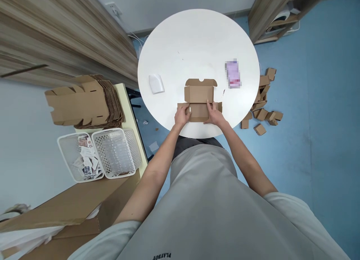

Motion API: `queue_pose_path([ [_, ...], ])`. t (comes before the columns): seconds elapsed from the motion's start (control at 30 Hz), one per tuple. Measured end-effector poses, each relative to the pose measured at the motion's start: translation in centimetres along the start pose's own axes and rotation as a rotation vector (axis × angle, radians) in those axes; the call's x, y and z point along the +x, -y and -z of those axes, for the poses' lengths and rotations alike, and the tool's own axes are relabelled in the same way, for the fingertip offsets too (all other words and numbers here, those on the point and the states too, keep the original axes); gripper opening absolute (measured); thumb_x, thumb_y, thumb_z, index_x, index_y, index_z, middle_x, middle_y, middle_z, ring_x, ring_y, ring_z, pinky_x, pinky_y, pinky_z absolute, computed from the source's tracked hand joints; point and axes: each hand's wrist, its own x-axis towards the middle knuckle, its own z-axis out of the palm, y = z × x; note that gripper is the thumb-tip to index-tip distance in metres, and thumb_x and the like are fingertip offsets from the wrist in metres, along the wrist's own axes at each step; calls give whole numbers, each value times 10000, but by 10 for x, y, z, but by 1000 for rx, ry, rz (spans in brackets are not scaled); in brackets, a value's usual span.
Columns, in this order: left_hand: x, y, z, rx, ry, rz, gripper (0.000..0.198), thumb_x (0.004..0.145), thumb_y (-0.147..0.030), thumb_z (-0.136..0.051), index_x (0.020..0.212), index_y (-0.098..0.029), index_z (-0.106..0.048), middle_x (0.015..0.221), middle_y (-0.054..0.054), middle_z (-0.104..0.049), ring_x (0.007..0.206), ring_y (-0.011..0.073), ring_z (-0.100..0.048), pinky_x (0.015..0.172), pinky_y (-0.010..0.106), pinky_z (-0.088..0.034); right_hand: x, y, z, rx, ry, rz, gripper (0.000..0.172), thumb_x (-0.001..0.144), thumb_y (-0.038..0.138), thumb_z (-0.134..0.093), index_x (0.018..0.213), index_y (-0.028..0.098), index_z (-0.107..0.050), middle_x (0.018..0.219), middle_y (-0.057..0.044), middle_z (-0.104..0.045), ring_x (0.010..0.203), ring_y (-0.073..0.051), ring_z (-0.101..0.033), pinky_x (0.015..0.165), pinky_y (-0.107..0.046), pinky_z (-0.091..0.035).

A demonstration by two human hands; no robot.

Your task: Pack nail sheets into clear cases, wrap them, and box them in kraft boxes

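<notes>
The left hand point(182, 115) is curled about the left end of a cardboard box point(199, 99), its fingers closed on the side flap there. The right hand point(216, 114) lies on the right part of the same near panel, fingers reaching forward to the fold. Whether it pinches the card or only presses on it is too small to tell.

The box is half-formed and lies directly between and just beyond the two hands. Its near panel is under the fingers, a raised wall stands in the middle, and the lid flap with a notch is spread flat on the far side. It sits at the near edge of the round white surface point(197, 39), straight in front of the person's body.

To the left on the surface, well apart from the box, lies a small white packet point(156, 83). To the right lies a purple item point(233, 73), blurred.

Off the right rim, folded small boxes point(263, 102) are scattered on the blue floor point(315, 132). On the left, a stack of flat cardboard blanks point(84, 100) rests on a side table. Near it are two white mesh baskets point(114, 153), one holding paper cards. A large cardboard carton point(56, 211) stands below them.
</notes>
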Motion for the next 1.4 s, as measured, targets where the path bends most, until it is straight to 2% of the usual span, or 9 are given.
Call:
queue_pose_path([
  [0.1,1,6,0,-35,-3,-9,485,1016,-244,-626,1496,-222,-685,1436,130,-720,1306,314,-692,1183,460,-549,-3,2,-4,-21,-29,31,1593,742,496,-994,1798,217,165,1851,-333,3,1616,-554,-399,1157,-618,-552],
  [0.33,7,18,4,-112,45,-49,482,1045,-210,-526,1490,-220,-708,1408,112,-774,1343,325,-683,1184,472,-544,-6,7,7,-41,-29,-5,1156,972,426,-723,1826,217,27,1842,-297,-152,1382,-501,-656,1046,-590,-611],
  [0.5,-3,23,-1,-155,-146,-39,621,909,-25,-551,1491,-190,-691,1488,140,-693,1479,312,-595,1304,466,-455,-5,9,8,-40,-40,-14,1121,985,429,-710,1829,214,-3,1831,-293,-185,1362,-493,-667,1043,-584,-610],
  [0.6,-8,27,-6,-194,-335,177,771,852,-18,-652,1603,-164,-555,1586,201,-587,1520,345,-559,1313,504,-440,-5,9,5,-24,-55,-8,1117,991,431,-700,1829,230,11,1830,-290,-196,1357,-486,-670,1036,-585,-611],
  [0.67,-9,27,-9,-274,-289,319,730,889,-78,-691,1596,-168,-533,1456,189,-680,1350,330,-691,1224,507,-519,-5,8,3,-15,-58,-7,1135,984,428,-709,1828,238,25,1829,-288,-199,1352,-484,-673,1035,-585,-612],
  [0.77,-10,24,-13,-349,-169,290,471,945,-173,-714,1414,-164,-668,1285,144,-753,1130,273,-769,1108,428,-581,-4,6,3,-9,-55,-4,1166,964,430,-736,1828,246,24,1829,-281,-196,1351,-486,-675,1040,-588,-613],
  [0.97,-6,12,-23,-313,-248,211,403,961,-333,-786,1307,-159,-673,1415,200,-664,1352,309,-665,1180,425,-518,-3,3,2,9,-52,20,1188,940,441,-776,1829,247,-11,1825,-275,-200,1367,-492,-665,1047,-590,-614],
  [1.2,9,9,-17,-357,-102,303,474,943,-405,-814,1344,-222,-639,1319,124,-772,1221,295,-743,1068,417,-571,-1,4,3,47,-43,10,1202,927,421,-810,1830,236,-40,1835,-281,-177,1407,-500,-645,1094,-600,-593],
  [1.4,-10,8,-19,-312,-165,253,362,1049,-490,-670,1306,-234,-678,1272,118,-796,1193,290,-752,1021,413,-603,-1,3,3,77,-27,-2,1243,893,400,-845,1831,280,-38,1854,-258,-161,1406,-492,-656,1084,-581,-604],
])
